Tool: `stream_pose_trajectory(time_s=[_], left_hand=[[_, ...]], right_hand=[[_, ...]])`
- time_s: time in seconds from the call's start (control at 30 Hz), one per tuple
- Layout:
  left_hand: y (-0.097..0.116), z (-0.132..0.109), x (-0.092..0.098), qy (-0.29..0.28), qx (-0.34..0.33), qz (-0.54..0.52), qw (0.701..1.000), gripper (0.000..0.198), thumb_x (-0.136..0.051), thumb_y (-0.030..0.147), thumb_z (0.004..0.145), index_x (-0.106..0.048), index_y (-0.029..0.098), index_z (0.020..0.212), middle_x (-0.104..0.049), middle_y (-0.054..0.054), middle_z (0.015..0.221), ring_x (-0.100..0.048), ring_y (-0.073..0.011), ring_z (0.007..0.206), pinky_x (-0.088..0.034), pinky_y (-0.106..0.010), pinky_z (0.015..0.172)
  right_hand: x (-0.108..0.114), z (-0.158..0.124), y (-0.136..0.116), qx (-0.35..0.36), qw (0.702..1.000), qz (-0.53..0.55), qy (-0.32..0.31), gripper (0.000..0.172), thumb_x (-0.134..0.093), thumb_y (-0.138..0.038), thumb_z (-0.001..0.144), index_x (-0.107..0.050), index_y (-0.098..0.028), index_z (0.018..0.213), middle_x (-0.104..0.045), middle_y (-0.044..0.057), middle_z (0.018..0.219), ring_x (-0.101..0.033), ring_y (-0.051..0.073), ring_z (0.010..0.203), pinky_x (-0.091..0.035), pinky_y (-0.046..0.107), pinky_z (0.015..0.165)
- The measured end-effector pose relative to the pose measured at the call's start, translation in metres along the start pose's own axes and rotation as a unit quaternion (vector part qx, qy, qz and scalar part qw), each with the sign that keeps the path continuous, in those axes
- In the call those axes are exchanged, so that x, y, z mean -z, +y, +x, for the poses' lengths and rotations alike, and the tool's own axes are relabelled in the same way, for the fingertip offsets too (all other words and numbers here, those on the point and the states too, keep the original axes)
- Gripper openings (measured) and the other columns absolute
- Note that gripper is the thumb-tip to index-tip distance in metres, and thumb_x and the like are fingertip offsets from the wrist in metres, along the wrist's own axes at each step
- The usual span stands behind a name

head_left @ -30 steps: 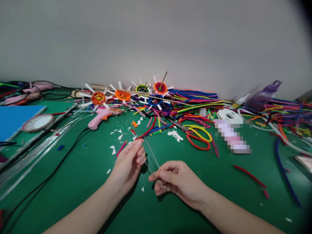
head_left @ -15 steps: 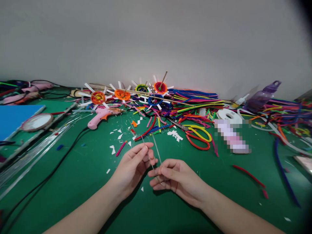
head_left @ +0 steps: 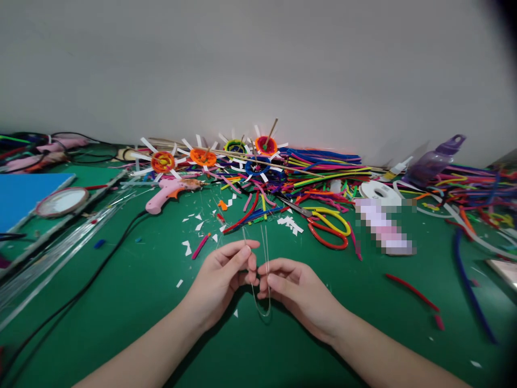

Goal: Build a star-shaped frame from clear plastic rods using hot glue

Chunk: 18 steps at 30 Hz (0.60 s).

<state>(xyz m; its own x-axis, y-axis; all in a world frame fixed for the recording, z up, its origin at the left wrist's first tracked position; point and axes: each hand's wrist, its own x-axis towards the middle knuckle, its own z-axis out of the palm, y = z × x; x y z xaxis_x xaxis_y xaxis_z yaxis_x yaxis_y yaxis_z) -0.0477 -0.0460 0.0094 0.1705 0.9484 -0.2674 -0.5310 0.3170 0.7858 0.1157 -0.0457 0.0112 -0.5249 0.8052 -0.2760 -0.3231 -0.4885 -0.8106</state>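
Both hands meet over the green table (head_left: 133, 302), pinching a thin clear strand (head_left: 264, 302). My left hand (head_left: 220, 280) grips one leg of the strand between thumb and fingers. My right hand (head_left: 297, 293) pinches the other leg close beside it. The strand hangs below the fingertips in a narrow U-shaped loop, and its two ends stick upward past the fingers. White paper scraps (head_left: 188, 248) lie just beyond my left hand.
A pink glue gun (head_left: 167, 193) with a black cord (head_left: 81, 293) lies at back left. Finished pinwheel flowers (head_left: 202, 157) and piled pipe cleaners (head_left: 323, 172) line the wall. Red-and-yellow scissors (head_left: 327, 226), a white ribbon spool (head_left: 377, 189), a purple bottle (head_left: 434, 159) and a blue sheet (head_left: 24, 196) are around.
My hands have come together; the right hand moved up and left toward the left hand. The strand, formerly slanted between them, now bends into a hanging loop with both ends upright.
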Motion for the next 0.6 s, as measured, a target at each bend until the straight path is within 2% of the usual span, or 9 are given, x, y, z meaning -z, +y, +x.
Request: stream_pose_trajectory(time_s=[0.33, 0.6], left_hand=[[0.0027, -0.0013, -0.0028, -0.006, 0.007, 0.009, 1.000, 0.022, -0.066, 0.033, 0.077, -0.065, 0.017, 0.093, -0.052, 0.004, 0.059, -0.047, -0.0047, 0.047, -0.042, -0.018, 0.046], [0.0023, -0.0020, -0.0018, -0.016, 0.022, -0.001, 1.000, 0.022, -0.065, 0.034, 0.077, -0.064, 0.018, 0.093, -0.055, 0.003, 0.062, -0.053, -0.0073, 0.053, -0.050, -0.022, 0.054]], right_hand=[[0.0012, 0.0028, -0.0009, -0.002, 0.999, 0.029, 0.016, 0.018, -0.080, -0.024, 0.064, -0.070, -0.015, 0.076, -0.069, 0.002, 0.069, -0.063, 0.010, 0.060, -0.049, 0.027, 0.067], [0.0052, 0.0031, 0.0020, 0.022, 0.998, 0.045, 0.047, 0.018, -0.080, -0.025, 0.064, -0.072, -0.017, 0.077, -0.068, 0.000, 0.066, -0.062, 0.008, 0.060, -0.049, 0.023, 0.067]])
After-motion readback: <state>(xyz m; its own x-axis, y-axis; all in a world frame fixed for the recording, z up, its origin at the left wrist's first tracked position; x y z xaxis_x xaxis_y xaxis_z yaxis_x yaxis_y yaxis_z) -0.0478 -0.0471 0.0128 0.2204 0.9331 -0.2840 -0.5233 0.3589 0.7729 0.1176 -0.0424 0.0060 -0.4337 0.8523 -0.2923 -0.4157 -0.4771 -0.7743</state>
